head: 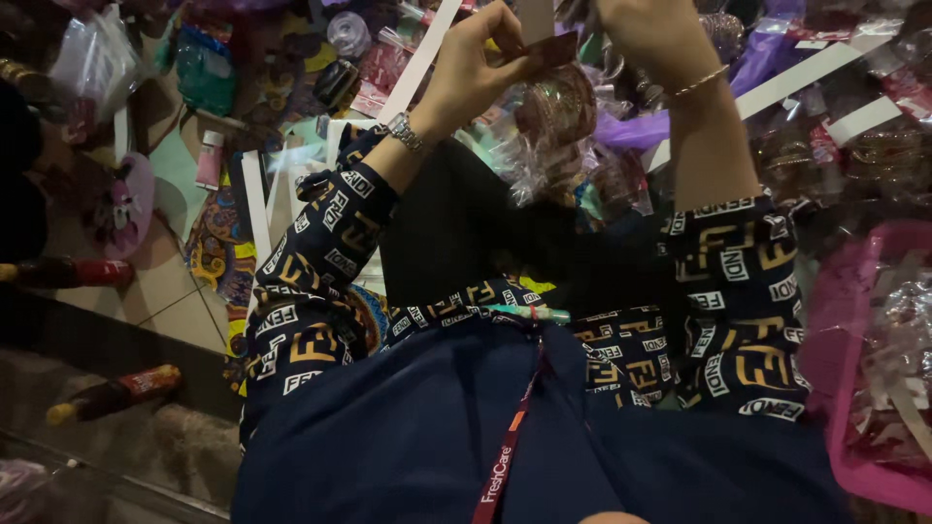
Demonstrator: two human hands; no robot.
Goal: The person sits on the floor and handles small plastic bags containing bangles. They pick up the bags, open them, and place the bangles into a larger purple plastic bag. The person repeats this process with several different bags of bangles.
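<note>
Pinching a dark red card (546,49), the left hand (476,68) meets the right hand (646,29), its fingers cropped, above crowded packets (563,146).

One camera only, worn on my head. It faces steeply down along my chest and patterned sleeves (320,281), close to my raised left hand (466,73) and right hand (646,34). The tiled floor (170,301) lies farther off at frame left. No second view overlaps.
</note>
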